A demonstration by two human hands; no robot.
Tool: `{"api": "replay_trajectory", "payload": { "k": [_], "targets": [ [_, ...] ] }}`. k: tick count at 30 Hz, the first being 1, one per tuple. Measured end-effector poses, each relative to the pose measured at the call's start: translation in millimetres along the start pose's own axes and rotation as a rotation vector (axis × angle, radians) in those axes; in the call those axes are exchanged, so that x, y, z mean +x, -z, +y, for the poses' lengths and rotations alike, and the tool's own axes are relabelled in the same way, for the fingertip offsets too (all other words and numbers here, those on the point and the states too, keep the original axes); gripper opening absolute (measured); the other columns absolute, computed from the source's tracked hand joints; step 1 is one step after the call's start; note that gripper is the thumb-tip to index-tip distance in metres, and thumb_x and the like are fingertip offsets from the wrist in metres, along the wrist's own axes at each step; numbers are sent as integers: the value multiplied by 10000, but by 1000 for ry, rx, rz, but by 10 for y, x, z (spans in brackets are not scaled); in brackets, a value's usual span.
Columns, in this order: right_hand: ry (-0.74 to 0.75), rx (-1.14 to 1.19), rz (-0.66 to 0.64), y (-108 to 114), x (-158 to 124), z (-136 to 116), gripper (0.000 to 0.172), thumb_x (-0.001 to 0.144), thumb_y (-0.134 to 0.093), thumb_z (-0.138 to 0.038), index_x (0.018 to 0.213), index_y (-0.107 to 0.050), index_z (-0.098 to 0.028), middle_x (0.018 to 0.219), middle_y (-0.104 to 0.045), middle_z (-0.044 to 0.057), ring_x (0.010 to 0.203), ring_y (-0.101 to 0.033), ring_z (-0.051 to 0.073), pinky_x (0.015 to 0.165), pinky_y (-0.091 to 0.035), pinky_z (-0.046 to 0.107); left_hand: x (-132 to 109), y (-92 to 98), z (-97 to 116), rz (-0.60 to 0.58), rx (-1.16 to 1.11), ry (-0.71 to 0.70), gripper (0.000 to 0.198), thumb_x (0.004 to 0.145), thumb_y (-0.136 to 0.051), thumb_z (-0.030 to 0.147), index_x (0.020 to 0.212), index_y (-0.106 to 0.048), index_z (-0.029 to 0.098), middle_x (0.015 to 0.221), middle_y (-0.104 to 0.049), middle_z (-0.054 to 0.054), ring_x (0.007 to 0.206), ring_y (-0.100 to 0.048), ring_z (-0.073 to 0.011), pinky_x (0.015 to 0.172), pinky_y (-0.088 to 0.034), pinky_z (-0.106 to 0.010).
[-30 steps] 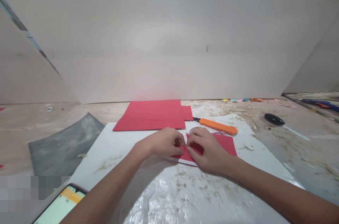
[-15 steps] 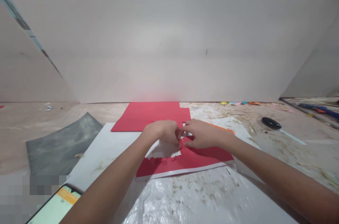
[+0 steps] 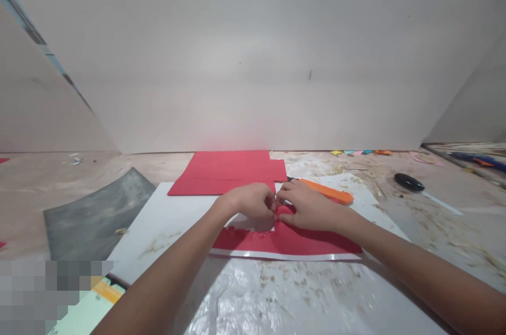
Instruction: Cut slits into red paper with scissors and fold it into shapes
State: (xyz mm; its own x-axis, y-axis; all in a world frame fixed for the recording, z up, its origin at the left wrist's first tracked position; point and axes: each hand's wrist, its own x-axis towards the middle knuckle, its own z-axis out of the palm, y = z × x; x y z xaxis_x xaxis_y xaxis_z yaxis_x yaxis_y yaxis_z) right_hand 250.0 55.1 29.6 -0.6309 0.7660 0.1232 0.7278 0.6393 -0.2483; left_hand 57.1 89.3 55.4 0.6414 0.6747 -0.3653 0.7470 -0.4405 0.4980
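Note:
A red sheet of paper point(image 3: 316, 240) with a white lower border lies in front of me, its left part cut away in a jagged edge. My left hand point(image 3: 256, 202) is closed, fingertips pinched at the edge of this sheet beside the cut-out. Pressed close to it, my right hand point(image 3: 306, 206) grips the same sheet between thumb and fingers, the palm side resting on the red. Exactly what the fingertips pinch is partly hidden. Just behind my right hand lies an orange utility knife point(image 3: 328, 191).
Red sheets point(image 3: 233, 166) lie behind my hands against a white upright board point(image 3: 253, 60). A white board point(image 3: 158, 235) lies under the work. To the left are a dark grey sheet point(image 3: 98, 213) and a phone point(image 3: 85, 306); a black oval object point(image 3: 409, 182) sits right.
The red sheet has turned slightly and its right end has come nearer to me. Both hands shifted a little with it, uncovering more of the orange knife.

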Motion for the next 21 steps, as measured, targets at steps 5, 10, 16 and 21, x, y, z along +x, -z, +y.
{"api": "replay_trajectory", "payload": {
  "k": [5, 10, 16, 21],
  "targets": [
    [-13, 14, 39, -21, -1, -13, 89, 846, -635, -288, 893, -630, -213, 891, -623, 53, 882, -546, 223, 770, -417, 339, -39, -34, -14, 35, -98, -53, 115, 677, -614, 248, 774, -665, 212, 820, -732, -13, 718, -657, -175, 547, -433, -229],
    [-32, -1, 75, -81, 9, -25, 75, 839, -628, -273, 864, -601, -208, 870, -618, 47, 860, -532, 221, 766, -413, 344, -67, -130, -114, 9, -279, -34, 235, 658, -558, 130, 865, -644, 202, 693, -710, -18, 572, -655, -178, 449, -417, -226],
    [-44, 7, 115, -77, 7, -36, 66, 815, -617, -210, 880, -604, -212, 893, -625, 47, 883, -531, 227, 781, -417, 347, -99, -148, -148, 151, -249, -126, 160, 765, -538, 221, 814, -689, 196, 752, -716, -17, 629, -657, -158, 533, -460, -228],
    [-49, 96, 165, 36, 5, -30, 102, 845, -568, -180, 894, -653, -211, 881, -650, 50, 904, -549, 226, 792, -423, 345, -142, -73, -99, 332, -157, -259, 182, 795, -528, 236, 798, -707, 204, 788, -702, -7, 711, -628, -149, 630, -467, -234]
  ]
}}
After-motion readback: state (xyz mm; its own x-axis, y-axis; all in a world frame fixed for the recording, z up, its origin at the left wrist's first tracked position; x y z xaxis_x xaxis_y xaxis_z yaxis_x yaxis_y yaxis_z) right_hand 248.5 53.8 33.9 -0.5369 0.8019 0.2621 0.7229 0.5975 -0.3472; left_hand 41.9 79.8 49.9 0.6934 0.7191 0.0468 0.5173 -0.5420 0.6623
